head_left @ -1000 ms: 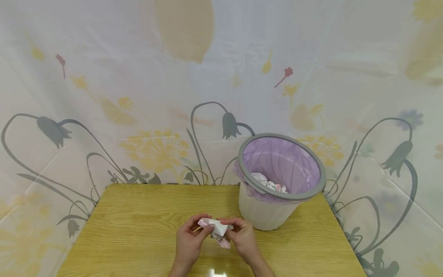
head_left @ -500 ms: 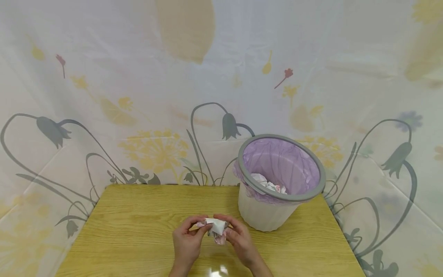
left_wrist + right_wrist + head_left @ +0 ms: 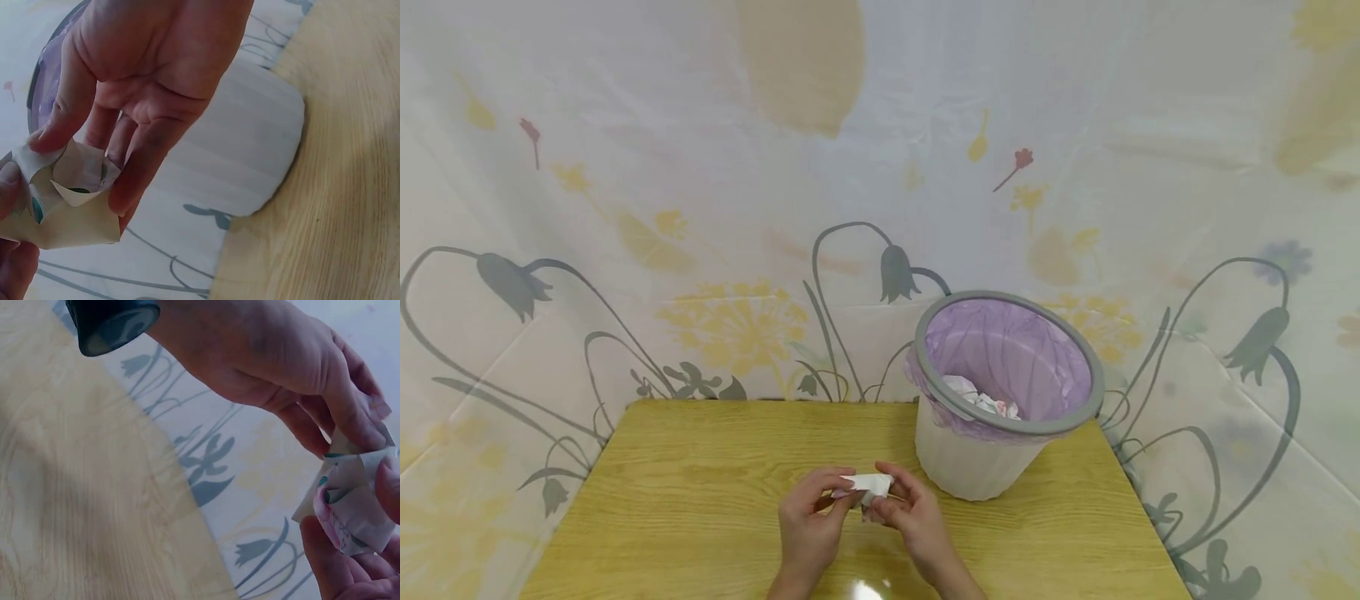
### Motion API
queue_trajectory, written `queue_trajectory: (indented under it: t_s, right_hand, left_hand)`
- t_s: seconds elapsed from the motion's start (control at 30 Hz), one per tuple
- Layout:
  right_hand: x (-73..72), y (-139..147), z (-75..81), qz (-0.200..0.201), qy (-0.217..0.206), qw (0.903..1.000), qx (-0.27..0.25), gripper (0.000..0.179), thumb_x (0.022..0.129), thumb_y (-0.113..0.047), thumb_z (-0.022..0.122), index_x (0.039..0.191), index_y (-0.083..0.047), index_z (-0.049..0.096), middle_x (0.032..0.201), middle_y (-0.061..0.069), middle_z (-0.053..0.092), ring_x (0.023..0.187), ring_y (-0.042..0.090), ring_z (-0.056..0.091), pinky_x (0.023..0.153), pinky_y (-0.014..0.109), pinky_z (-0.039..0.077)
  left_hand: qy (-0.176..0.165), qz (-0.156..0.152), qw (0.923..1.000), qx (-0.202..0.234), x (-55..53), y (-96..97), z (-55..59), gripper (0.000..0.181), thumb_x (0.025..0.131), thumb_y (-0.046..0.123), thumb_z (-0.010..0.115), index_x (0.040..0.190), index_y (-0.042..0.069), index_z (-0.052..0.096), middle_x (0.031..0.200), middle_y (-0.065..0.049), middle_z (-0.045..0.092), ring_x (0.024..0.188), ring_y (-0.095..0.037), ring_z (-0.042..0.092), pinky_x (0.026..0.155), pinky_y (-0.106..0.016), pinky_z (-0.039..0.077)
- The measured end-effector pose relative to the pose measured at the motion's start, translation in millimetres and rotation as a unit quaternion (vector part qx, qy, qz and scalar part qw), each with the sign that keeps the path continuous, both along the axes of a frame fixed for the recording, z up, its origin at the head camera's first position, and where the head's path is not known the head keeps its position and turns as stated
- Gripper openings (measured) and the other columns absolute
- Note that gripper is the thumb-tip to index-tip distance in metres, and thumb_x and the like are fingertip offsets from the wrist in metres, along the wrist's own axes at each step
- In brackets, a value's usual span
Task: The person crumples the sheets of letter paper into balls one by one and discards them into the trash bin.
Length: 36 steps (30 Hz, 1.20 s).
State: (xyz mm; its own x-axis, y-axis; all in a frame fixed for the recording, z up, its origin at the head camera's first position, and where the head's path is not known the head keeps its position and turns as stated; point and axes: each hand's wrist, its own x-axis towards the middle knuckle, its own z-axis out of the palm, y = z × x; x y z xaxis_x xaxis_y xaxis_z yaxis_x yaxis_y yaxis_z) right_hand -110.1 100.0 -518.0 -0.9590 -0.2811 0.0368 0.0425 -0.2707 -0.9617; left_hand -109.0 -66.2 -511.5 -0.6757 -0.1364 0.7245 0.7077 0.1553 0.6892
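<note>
A small crumpled piece of paper (image 3: 874, 482), white with pink and green print, is held between both hands above the table. My left hand (image 3: 811, 521) pinches its left side between thumb and fingers. My right hand (image 3: 919, 523) grips the right side. In the left wrist view the right hand's thumb and fingers hold the folded paper (image 3: 78, 222), whose creased layers stand partly open. Seen from the right wrist, the left hand (image 3: 300, 369) pinches one edge of the paper (image 3: 362, 515) while right fingertips hold the lower part.
A white waste bin (image 3: 973, 467) with a grey rim stands right of the hands, tilted-looking in the view. Its purple liner (image 3: 1007, 346) holds crumpled papers (image 3: 992, 406). Behind the wooden table (image 3: 700, 467) hangs a flower-printed cloth (image 3: 722, 192).
The paper has been turned and folded smaller between the fingers, with less of the pink part hanging below. The right fingers have shifted along it. The bin has stayed put.
</note>
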Motion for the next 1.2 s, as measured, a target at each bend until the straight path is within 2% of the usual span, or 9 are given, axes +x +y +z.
queue_trajectory:
  t_s: [0.23,0.47,0.6,0.73,0.8,0.9,1.0,1.07,1.2]
  right_hand:
    - [2.8,-4.7,-2.2,-0.087,0.014,0.9955,0.035,0.037,0.093,0.003,0.065,0.124,0.018,0.053,0.104,0.016,0.072,0.084,0.012,0.069,0.068,0.024,0.057]
    - [-0.4,-2.3,-5.0,-0.131,0.024,0.9901,0.046,0.03,0.093,0.005,0.065,0.117,0.02,0.058,0.098,0.013,0.073,0.08,0.012,0.07,0.064,0.024,0.058]
    - [-1.3,2.0,-7.2,-0.143,0.013,0.9887,0.042,0.031,0.094,0.004,0.063,0.119,0.02,0.056,0.097,0.008,0.074,0.079,0.011,0.069,0.062,0.023,0.058]
    - [-2.5,7.8,-9.6,-0.135,-0.018,0.9902,0.031,0.033,0.094,0.0,0.065,0.121,0.018,0.057,0.096,0.005,0.074,0.076,0.012,0.069,0.06,0.023,0.056]
    - [-3.6,11.3,-10.5,-0.126,-0.031,0.9913,0.024,0.03,0.094,0.0,0.066,0.12,0.013,0.061,0.096,0.004,0.075,0.077,0.013,0.07,0.06,0.024,0.057]
    - [-4.4,15.9,-10.3,-0.11,-0.027,0.9934,0.012,0.024,0.09,0.005,0.065,0.115,0.005,0.067,0.093,0.003,0.075,0.076,0.013,0.07,0.06,0.024,0.057]
    - [-4.0,20.2,-7.1,-0.074,0.002,0.9972,0.007,0.021,0.089,0.007,0.065,0.111,0.009,0.066,0.09,-0.001,0.075,0.076,0.011,0.07,0.06,0.023,0.057]
    - [-4.1,22.3,-3.5,-0.05,0.028,0.9983,0.013,0.026,0.089,0.007,0.064,0.111,0.019,0.059,0.09,-0.003,0.075,0.076,0.01,0.069,0.06,0.021,0.056]
    - [-6.8,25.4,3.2,-0.009,0.064,0.9975,0.029,0.032,0.092,0.005,0.065,0.112,0.027,0.052,0.09,-0.005,0.075,0.075,0.007,0.069,0.06,0.019,0.055]
  left_hand:
    - [0.014,-0.009,0.9999,0.002,-0.6,5.1,-3.8,0.032,0.066,-0.023,0.08,0.084,0.002,0.07,0.091,-0.021,0.071,0.085,-0.022,0.072,0.061,-0.024,0.058]
    - [0.055,-0.004,0.9985,0.001,-0.1,15.6,-9.9,0.038,0.06,-0.03,0.077,0.085,-0.003,0.068,0.092,-0.024,0.069,0.081,-0.029,0.071,0.065,-0.021,0.058]
    - [0.041,-0.057,0.9976,0.0,2.6,15.2,-10.5,0.036,0.074,-0.027,0.069,0.101,-0.004,0.071,0.105,-0.025,0.069,0.097,-0.026,0.07,0.077,-0.025,0.057]
    - [-0.048,-0.151,0.9864,0.045,5.2,7.5,-7.1,0.031,0.094,-0.02,0.05,0.119,-0.01,0.066,0.115,-0.023,0.069,0.112,-0.019,0.065,0.09,-0.026,0.053]
    - [-0.102,-0.209,0.969,0.082,5.2,3.3,-5.2,0.03,0.098,-0.014,0.047,0.122,-0.011,0.064,0.117,-0.018,0.069,0.114,-0.017,0.064,0.093,-0.027,0.052]
    - [-0.153,-0.299,0.9317,0.139,3.2,-3.4,-3.6,0.026,0.097,-0.009,0.054,0.119,-0.007,0.068,0.117,-0.01,0.071,0.113,-0.017,0.065,0.095,-0.029,0.052]
    - [-0.145,-0.367,0.9081,0.142,0.4,-10.5,-1.4,0.027,0.094,-0.01,0.059,0.115,-0.001,0.072,0.118,-0.007,0.071,0.113,-0.018,0.065,0.096,-0.03,0.051]
    - [-0.117,-0.381,0.9113,0.104,-1.5,-13.9,0.5,0.028,0.093,-0.01,0.06,0.114,0.001,0.073,0.118,-0.008,0.07,0.114,-0.019,0.063,0.097,-0.032,0.051]
    - [-0.024,-0.366,0.9304,-0.003,-5.6,-15.0,4.0,0.029,0.094,-0.005,0.06,0.12,0.004,0.071,0.126,-0.016,0.064,0.117,-0.025,0.056,0.099,-0.038,0.049]
